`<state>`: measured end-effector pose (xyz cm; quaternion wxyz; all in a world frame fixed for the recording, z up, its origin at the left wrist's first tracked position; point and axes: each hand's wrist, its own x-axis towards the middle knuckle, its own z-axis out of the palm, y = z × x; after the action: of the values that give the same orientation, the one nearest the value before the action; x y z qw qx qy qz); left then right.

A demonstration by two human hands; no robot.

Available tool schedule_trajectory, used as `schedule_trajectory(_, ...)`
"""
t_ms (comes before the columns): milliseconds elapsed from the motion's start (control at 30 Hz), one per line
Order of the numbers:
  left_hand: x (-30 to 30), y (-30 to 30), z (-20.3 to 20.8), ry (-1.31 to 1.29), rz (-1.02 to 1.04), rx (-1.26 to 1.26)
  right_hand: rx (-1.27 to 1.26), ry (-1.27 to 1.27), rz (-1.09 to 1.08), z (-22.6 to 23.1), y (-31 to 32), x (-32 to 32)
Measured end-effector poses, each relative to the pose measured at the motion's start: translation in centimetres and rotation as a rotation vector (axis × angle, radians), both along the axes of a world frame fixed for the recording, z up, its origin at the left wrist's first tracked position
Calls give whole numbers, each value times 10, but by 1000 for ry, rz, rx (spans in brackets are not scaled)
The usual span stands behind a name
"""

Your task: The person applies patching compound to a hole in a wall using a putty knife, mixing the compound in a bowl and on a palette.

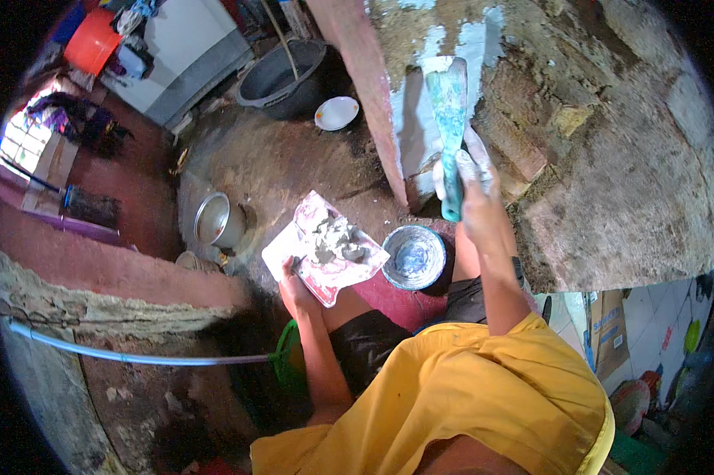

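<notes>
My left hand grips the near edge of a flat white and red board. A lumpy heap of wet, pale grey-white filler lies on it. My right hand, smeared with white, is closed round the teal handle of a putty knife. The knife points away from me, its wide blade over a white-coated strip on the rough wall edge; whether blade and wall touch, I cannot tell. Between my knees sits a round bowl with white residue inside.
Bare, crumbling wall fills the right side. On the floor ahead stand a large dark tub with a stick in it, a white plate and a metal pot. A pale blue pipe crosses the lower left.
</notes>
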<state>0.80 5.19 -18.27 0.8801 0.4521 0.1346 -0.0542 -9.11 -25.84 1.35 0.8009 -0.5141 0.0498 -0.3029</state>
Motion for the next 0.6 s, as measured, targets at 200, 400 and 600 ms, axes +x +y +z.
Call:
schedule_trajectory(200, -29, -32, 79, -183, -169, -178, 9, 7, 353, -25, 2, -18)
schedule_trajectory(400, -29, -24, 101, -144, -189, -264, -930, -45, 299, -47, 15, -18)
schedule_trajectory(600, -32, -31, 110, -97, -239, -484, -1173, -129, 252, -52, 23, -16)
